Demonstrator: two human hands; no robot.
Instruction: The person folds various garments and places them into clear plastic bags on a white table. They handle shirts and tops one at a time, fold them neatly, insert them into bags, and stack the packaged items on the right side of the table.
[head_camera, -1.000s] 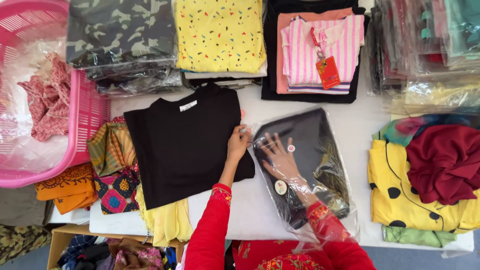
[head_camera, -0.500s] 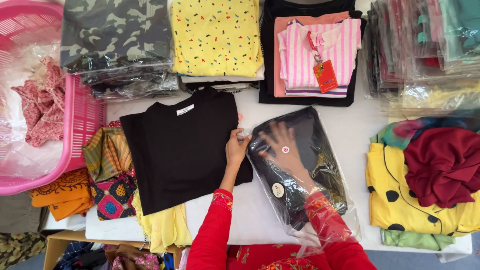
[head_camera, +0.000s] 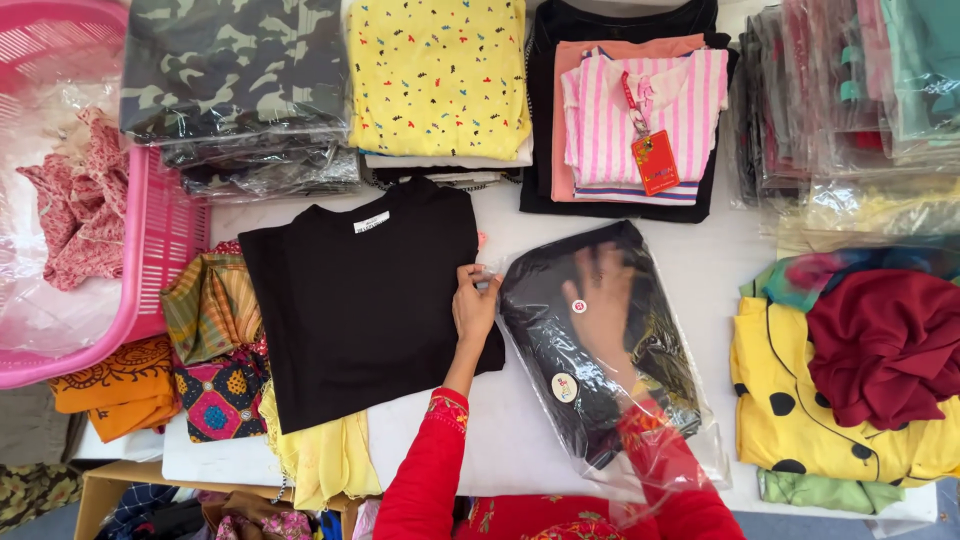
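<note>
Both hands met at a clear plastic bag (head_camera: 640, 400): the right hand (head_camera: 600, 300) lay spread inside it on a dark garment, while the left hand (head_camera: 474, 305) pinched its edge. A folded black shirt (head_camera: 365, 300) lay just left of the left hand, its long axis running away from the person.

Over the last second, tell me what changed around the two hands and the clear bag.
Little moved. The right hand stayed inside the clear plastic bag, flat on the dark garment in it, and slid slightly toward the bag's closed end. The left hand kept pinching the bag's edge beside the folded black shirt. Nothing was let go. The shirt, the stacks and the pink basket stayed put.
</note>
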